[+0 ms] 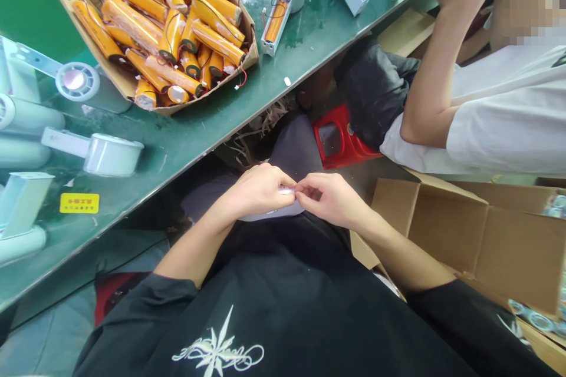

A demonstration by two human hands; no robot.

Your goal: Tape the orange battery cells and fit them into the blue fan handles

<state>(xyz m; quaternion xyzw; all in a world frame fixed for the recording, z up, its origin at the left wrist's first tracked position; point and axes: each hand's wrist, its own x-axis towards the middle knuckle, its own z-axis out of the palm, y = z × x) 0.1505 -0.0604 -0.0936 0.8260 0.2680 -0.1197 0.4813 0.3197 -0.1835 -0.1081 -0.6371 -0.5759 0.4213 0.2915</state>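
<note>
Over my lap, my two hands meet fingertip to fingertip. My left hand point(260, 189) is closed, with a small whitish, shiny piece point(286, 189) showing between its thumb and fingers; its kind is too small to tell. My right hand point(331, 197) is pinched at the right end of that piece, thumb against forefinger. Whatever lies in the right fingertips is hidden. Up on the green table point(186, 141), an open cardboard box point(254, 50) holds several orange wrapped battery packs point(132, 20) with thin red and black wires.
Pale blue round-headed housings point(114, 154) lie along the table's left. Another housing point(276, 26) near the box has an orange pack in its handle. A yellow label point(79, 203) sits near the table edge. A co-worker point(464, 82), a red stool point(342, 135) and an open carton point(446, 230) are to the right.
</note>
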